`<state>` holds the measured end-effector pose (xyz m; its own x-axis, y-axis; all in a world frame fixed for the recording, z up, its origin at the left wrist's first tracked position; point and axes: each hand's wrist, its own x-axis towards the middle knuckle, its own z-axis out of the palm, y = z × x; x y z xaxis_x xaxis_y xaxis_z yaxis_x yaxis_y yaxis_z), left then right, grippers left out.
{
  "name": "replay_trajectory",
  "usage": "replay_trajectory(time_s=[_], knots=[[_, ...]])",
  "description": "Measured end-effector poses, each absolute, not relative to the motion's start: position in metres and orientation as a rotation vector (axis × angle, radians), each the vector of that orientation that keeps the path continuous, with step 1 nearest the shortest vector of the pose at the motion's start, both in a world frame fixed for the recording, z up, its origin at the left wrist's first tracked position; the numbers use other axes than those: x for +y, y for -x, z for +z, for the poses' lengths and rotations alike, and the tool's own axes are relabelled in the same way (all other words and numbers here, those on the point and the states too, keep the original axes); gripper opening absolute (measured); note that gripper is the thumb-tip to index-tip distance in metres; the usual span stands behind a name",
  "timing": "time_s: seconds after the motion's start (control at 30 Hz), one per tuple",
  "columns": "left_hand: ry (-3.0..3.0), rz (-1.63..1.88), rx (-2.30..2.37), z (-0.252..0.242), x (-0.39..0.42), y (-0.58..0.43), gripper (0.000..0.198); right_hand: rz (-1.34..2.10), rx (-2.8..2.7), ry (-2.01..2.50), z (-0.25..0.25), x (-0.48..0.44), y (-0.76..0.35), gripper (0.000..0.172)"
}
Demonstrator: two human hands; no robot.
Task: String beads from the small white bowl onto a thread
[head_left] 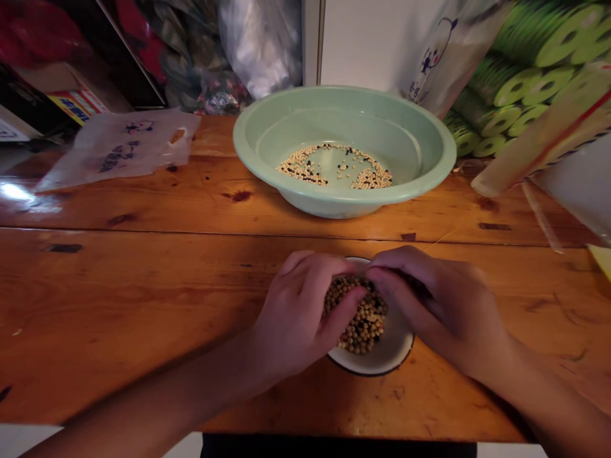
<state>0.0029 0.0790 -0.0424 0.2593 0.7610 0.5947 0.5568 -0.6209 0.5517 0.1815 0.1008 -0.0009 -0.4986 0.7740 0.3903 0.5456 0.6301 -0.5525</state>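
Two arms reach in from the bottom of the frame, and both hands curve over the lower middle of the table. The left hand and the right hand are cupped, their fingers pressed down on a mound of pale and dark beans, with the fingertips almost meeting at its top (whether either hand is pinching any, I cannot tell). The mound sits in one small white enamel bowl with a dark rim, on a wooden table. At top centre stands one pale green basin, a broken ring of loose beans lying in its bottom. One white printed plastic bag lies at upper left, and stacked green rolls fill the upper right.
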Motion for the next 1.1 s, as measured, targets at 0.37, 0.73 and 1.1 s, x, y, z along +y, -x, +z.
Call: replay_trajectory(time_s=[0.37, 0.73, 1.1], knots=[[-2.196, 1.242, 1.304, -0.0416, 0.0776, -0.0015, 0.008, 0.872, -1.958, 1.109, -0.0045, 0.1026, -0.1819, 0.011], [-2.126, 1.315, 1.192, -0.0414, 0.0757, -0.0032, 0.008, 1.572, -1.451, 1.024, -0.0088, 0.1054, -0.1827, 0.006], [-2.178, 1.371, 1.176, -0.0415, 0.077, -0.0041, 0.01, 1.633, -1.423, 0.948, -0.0098, 0.1063, -0.1825, 0.007]])
